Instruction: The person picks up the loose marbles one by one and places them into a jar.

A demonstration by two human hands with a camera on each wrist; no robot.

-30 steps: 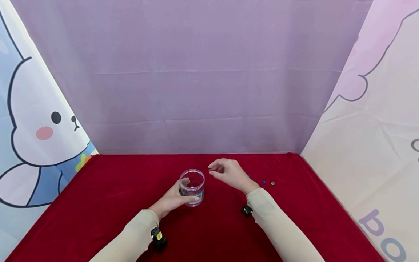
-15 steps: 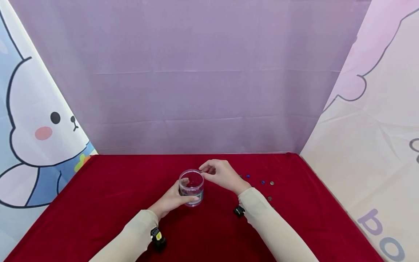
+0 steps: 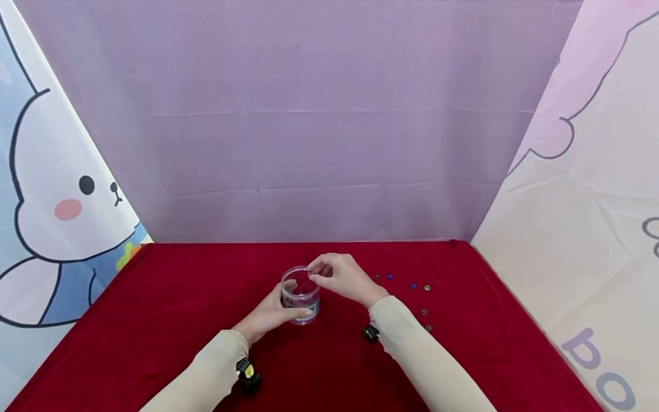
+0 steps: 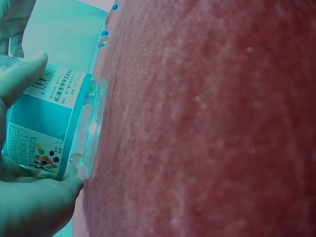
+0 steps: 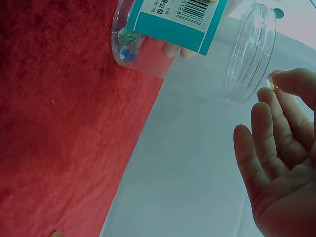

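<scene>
A clear plastic jar (image 3: 302, 301) without a lid stands upright in my left hand (image 3: 270, 315), whose fingers and thumb wrap around its side. A teal and white label (image 5: 170, 30) covers part of its wall. Through the bottom of the jar I see a green glass marble (image 5: 127, 36) and a blue glass marble (image 5: 129, 54). My right hand (image 3: 344, 278) is at the open mouth, on the right of the rim. Between its thumb and index finger it pinches a clear marble with an orange tint (image 5: 270, 83); the fingertips partly hide it.
Several loose marbles lie to the right on the red cloth (image 3: 195, 274), among them a blue marble (image 3: 413, 286), a greenish marble (image 3: 427, 288) and a darker marble (image 3: 424, 312). A purple curtain (image 3: 309, 143) hangs behind the table, with printed sheets at both sides.
My right hand has moved left to the jar's rim with the pinched marble, which uncovers more marbles on the cloth. The left hand and the jar have hardly moved.
</scene>
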